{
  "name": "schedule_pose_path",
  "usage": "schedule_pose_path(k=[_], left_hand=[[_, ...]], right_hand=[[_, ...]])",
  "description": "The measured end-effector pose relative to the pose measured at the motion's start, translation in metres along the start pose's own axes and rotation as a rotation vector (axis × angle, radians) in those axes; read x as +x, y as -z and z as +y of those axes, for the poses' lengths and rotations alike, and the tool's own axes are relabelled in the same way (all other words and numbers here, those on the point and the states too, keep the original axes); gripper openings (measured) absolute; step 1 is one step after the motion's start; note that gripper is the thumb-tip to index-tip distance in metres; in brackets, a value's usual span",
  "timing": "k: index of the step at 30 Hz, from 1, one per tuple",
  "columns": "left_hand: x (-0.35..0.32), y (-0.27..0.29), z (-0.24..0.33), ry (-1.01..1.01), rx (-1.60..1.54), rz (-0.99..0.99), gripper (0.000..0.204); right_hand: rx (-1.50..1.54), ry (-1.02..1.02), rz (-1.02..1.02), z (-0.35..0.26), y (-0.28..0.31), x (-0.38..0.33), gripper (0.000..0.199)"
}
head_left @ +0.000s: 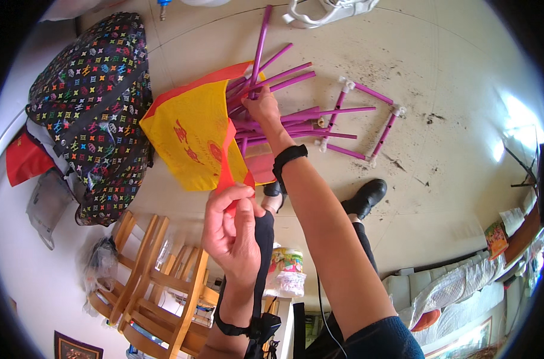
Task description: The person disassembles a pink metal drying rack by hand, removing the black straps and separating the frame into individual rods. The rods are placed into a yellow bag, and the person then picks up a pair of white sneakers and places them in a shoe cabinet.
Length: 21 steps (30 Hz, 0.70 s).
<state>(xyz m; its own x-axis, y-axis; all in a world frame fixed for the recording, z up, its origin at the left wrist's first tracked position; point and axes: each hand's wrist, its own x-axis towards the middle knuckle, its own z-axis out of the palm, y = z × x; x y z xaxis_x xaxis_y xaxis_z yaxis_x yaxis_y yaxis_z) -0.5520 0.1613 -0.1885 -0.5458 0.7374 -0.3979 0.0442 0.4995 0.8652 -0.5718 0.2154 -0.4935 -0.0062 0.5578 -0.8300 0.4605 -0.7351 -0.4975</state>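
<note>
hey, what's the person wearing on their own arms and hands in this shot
Both hands are bare, no gloves. The right hand has a black band like a watch at the wrist, and a dark blue sleeve begins near the upper arm. The left hand has a black strap wrapped round the wrist, running up past the palm.

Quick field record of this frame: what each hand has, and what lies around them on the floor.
left hand: pinches the red handle of the yellow bag, holding it open
right hand: grips purple rods sticking out of the bag
beside bag: joined purple rod frame with white connectors
left of bag: dark patterned bag
surface: pale tiled floor
</note>
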Motion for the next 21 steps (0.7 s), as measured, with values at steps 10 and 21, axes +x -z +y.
schedule_pose_path(k=[10,21], left_hand=[[0.026,0.083,0.048,-0.187,-0.138,0.207,0.049],[0.018,0.126,0.053,-0.133,-0.403,0.208,0.052]], right_hand=[[0.715,0.392,-0.016,-0.011,0.035,-0.087,0.028],[0.196,0.883,0.413,-0.091,0.260,-0.135,0.046]])
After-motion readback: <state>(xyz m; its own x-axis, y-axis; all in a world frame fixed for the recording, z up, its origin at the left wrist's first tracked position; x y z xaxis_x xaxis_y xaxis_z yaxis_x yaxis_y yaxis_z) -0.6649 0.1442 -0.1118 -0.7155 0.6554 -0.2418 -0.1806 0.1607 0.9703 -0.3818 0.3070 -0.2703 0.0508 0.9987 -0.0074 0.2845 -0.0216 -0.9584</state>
